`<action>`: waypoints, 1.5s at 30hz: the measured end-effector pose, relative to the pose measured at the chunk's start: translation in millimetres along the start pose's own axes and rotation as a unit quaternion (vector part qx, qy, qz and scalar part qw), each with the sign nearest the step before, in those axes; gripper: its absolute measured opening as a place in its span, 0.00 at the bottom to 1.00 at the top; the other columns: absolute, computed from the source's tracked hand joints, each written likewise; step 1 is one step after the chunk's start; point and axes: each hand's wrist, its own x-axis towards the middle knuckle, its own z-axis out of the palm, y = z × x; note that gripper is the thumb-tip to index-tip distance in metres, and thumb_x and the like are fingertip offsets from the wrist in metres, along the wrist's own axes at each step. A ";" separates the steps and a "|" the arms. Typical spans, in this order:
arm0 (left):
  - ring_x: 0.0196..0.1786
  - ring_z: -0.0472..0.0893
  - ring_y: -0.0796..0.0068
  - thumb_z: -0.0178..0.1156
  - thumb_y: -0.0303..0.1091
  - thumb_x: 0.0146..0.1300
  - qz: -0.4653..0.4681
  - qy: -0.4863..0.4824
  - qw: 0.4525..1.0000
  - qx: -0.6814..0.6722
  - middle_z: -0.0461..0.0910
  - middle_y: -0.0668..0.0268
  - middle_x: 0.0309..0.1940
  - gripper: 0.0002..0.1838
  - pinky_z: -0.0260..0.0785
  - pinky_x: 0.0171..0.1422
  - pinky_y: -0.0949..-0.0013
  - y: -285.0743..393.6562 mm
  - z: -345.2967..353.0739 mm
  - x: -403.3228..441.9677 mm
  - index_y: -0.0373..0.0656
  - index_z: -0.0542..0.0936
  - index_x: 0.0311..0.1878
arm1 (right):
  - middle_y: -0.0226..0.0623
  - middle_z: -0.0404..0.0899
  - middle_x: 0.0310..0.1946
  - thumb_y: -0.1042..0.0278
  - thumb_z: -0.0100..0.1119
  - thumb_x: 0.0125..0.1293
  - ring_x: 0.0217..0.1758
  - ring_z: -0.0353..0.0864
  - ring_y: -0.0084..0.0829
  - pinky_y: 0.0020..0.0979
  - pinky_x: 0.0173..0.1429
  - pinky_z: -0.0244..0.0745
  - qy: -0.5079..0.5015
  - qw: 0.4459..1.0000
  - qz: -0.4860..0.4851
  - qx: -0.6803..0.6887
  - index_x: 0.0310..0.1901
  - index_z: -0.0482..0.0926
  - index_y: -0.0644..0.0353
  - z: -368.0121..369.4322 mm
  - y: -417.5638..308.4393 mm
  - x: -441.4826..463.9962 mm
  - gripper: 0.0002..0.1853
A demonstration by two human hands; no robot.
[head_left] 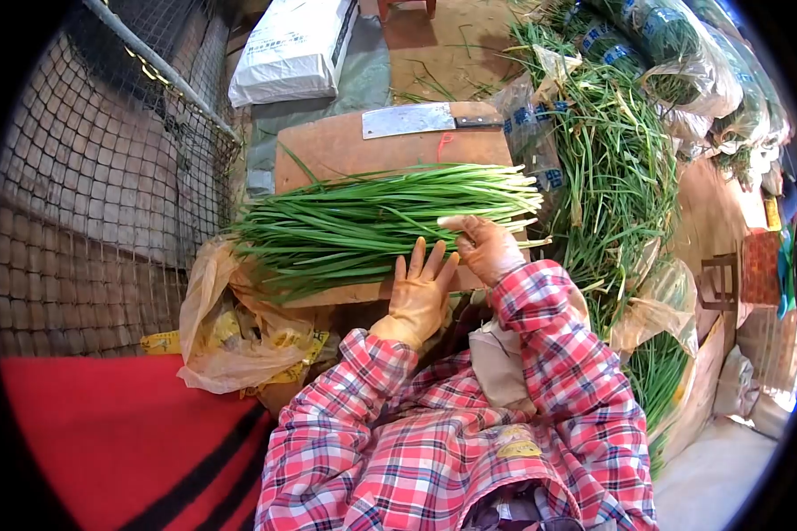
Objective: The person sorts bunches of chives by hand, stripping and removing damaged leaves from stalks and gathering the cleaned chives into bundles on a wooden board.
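Note:
A wide bundle of green leafy stalks [354, 217] lies across a brown board [328, 146], its pale ends to the right. My left hand [419, 296], in a tan glove, rests at the bundle's near edge with its fingers spread. Over the pale-end side is my right hand [487, 248], also gloved, its fingers curled and thumb and fingertips close together; whether something small is between them I cannot make out. A cleaver [409, 120] with a black handle lies at the board's far edge, with a red string [444, 142] beside it.
A large heap of green stalks [615, 159] lies on the right, with plastic-wrapped bundles [669, 35] behind it. A white sack [292, 53] is at the back left. Netting [106, 159] stands at the left, above a red cloth [106, 425]. A crumpled plastic bag [208, 305] touches the board's near-left side.

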 end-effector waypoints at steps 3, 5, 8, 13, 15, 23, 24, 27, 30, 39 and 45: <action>0.56 0.70 0.53 0.61 0.28 0.48 0.037 0.165 0.985 -0.036 0.73 0.55 0.52 0.29 0.62 0.60 0.55 -9.1 -26.0 -8.0 0.44 0.70 0.57 | 0.41 0.75 0.48 0.69 0.53 0.57 0.49 0.76 0.41 0.36 0.54 0.71 0.041 0.992 -0.068 -0.100 0.55 0.71 0.45 7.6 5.4 -2.4 0.21; 0.35 0.76 0.57 0.60 0.24 0.50 0.029 0.266 0.960 -0.078 0.78 0.57 0.35 0.20 0.68 0.41 0.59 -30.7 -50.6 -1.6 0.40 0.74 0.49 | 0.40 0.70 0.55 0.67 0.55 0.56 0.55 0.72 0.42 0.37 0.58 0.69 0.039 0.981 -0.071 -0.175 0.60 0.65 0.44 15.4 22.1 -4.1 0.27; 0.33 0.78 0.58 0.59 0.33 0.56 -0.104 0.285 0.950 -0.067 0.79 0.61 0.30 0.07 0.69 0.37 0.58 -70.8 -59.1 10.3 0.44 0.79 0.37 | 0.39 0.67 0.58 0.66 0.57 0.56 0.59 0.68 0.42 0.36 0.60 0.66 0.020 0.986 -0.058 -0.152 0.61 0.64 0.44 20.2 33.7 -1.9 0.29; 0.35 0.79 0.58 0.61 0.47 0.54 -0.281 0.135 0.950 -0.024 0.80 0.62 0.32 0.14 0.70 0.37 0.59 -78.9 -54.5 42.2 0.49 0.80 0.39 | 0.38 0.69 0.55 0.71 0.58 0.55 0.58 0.68 0.41 0.35 0.61 0.65 0.038 0.991 -0.046 -0.123 0.58 0.68 0.45 22.3 33.2 -1.7 0.27; 0.35 0.79 0.59 0.62 0.49 0.53 -0.285 0.114 0.952 -0.008 0.80 0.62 0.32 0.16 0.71 0.38 0.60 -84.0 -41.5 50.6 0.49 0.80 0.39 | 0.37 0.69 0.55 0.70 0.58 0.55 0.58 0.68 0.41 0.35 0.61 0.65 0.041 0.990 -0.053 -0.124 0.58 0.68 0.45 21.9 34.3 -2.1 0.26; 0.19 0.73 0.80 0.65 0.33 0.51 -0.337 0.199 0.814 -0.429 0.77 0.68 0.18 0.07 0.65 0.23 0.76 -113.1 -42.0 48.9 0.40 0.81 0.30 | 0.35 0.68 0.57 0.68 0.58 0.56 0.58 0.68 0.41 0.35 0.61 0.65 0.012 0.991 -0.035 -0.132 0.57 0.69 0.46 18.6 33.2 -5.9 0.25; 0.17 0.71 0.83 0.65 0.32 0.52 -0.374 0.202 0.749 -0.508 0.75 0.69 0.18 0.06 0.63 0.20 0.78 -106.3 -62.8 42.7 0.39 0.81 0.30 | 0.35 0.68 0.57 0.67 0.58 0.56 0.58 0.68 0.41 0.35 0.61 0.65 0.006 0.991 -0.033 -0.129 0.57 0.69 0.46 19.5 33.9 -6.0 0.25; 0.15 0.69 0.83 0.64 0.32 0.54 -0.365 0.310 0.707 -0.521 0.74 0.69 0.18 0.08 0.61 0.18 0.81 -122.0 -83.0 20.7 0.38 0.80 0.34 | 0.36 0.67 0.58 0.67 0.58 0.56 0.59 0.68 0.41 0.35 0.62 0.64 0.008 0.992 -0.036 -0.124 0.57 0.69 0.46 21.5 36.8 -4.8 0.25; 0.19 0.70 0.83 0.62 0.29 0.55 -0.327 0.421 0.682 -0.501 0.73 0.69 0.19 0.07 0.63 0.24 0.80 -109.0 -125.5 -4.8 0.37 0.79 0.36 | 0.37 0.67 0.58 0.67 0.58 0.56 0.60 0.67 0.41 0.35 0.63 0.64 0.000 0.995 -0.038 -0.094 0.57 0.69 0.46 15.6 32.5 -8.4 0.25; 0.41 0.80 0.64 0.60 0.24 0.55 0.158 0.176 0.935 -0.266 0.79 0.56 0.43 0.17 0.72 0.48 0.69 60.3 -127.2 25.9 0.37 0.76 0.49 | 0.40 0.73 0.51 0.57 0.58 0.57 0.54 0.73 0.39 0.35 0.58 0.68 -0.043 0.986 -0.054 -0.153 0.53 0.74 0.51 -49.4 19.8 -71.1 0.21; 0.48 0.76 0.55 0.64 0.29 0.47 0.286 0.061 0.944 -0.154 0.79 0.59 0.40 0.09 0.65 0.59 0.57 113.6 -19.0 66.0 0.43 0.80 0.34 | 0.35 0.77 0.49 0.71 0.60 0.58 0.52 0.74 0.28 0.30 0.59 0.68 0.223 0.964 0.068 0.129 0.53 0.74 0.59 -140.3 125.6 -191.6 0.20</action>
